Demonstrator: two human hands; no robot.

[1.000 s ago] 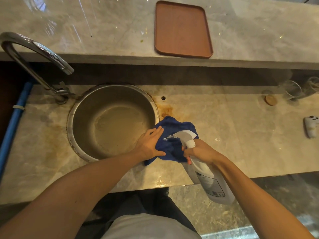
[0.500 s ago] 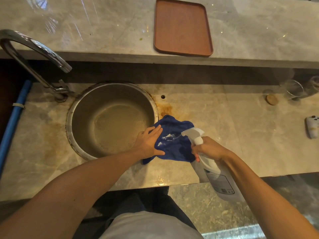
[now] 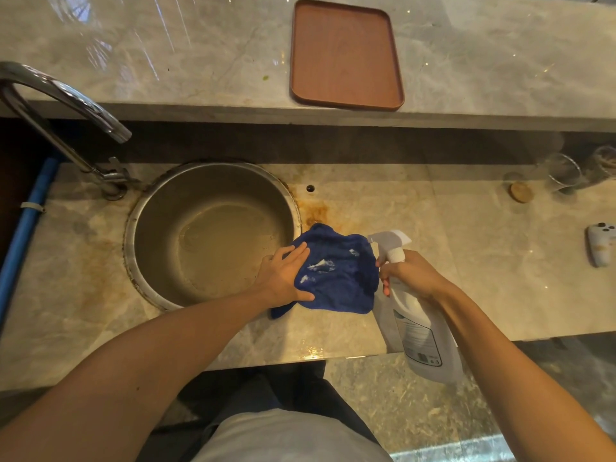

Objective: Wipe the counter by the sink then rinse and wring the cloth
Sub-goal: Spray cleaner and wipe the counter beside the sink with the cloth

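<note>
Head view, looking down: the blue cloth point(image 3: 336, 271) lies bunched on the counter point(image 3: 416, 248), touching the right side of the sink's rim, with its near-left corner trailing toward the counter's front edge. White flecks of foam sit on its top folds. It looks soft, limp and light, a thick pile that will soak up liquid and grow heavier when wet; it should crumple easily into a fist, so the best hold is probably a full-palm press for wiping and a two-handed grab of the bunched middle for wringing.

The left hand point(image 3: 283, 275) rests flat on the cloth's left edge, fingers spread and pinning it down, thumb along the near side. The right hand point(image 3: 413, 278) is closed around the neck of a white spray bottle point(image 3: 416, 325), whose nozzle points at the cloth and whose body hangs out past the counter's front edge.

Just beyond the cloth, a rusty orange stain point(image 3: 315, 211) spreads on the pale marble beside the round steel sink point(image 3: 213, 231), near a small hole. The sink is dry-looking and dull. A curved tap point(image 3: 66, 98) stands at its far left. Farther right are a cork disc point(image 3: 520, 192), two glasses point(image 3: 566, 173) and a small white device point(image 3: 600, 243). A raised ledge behind carries a brown tray point(image 3: 345, 55).
</note>
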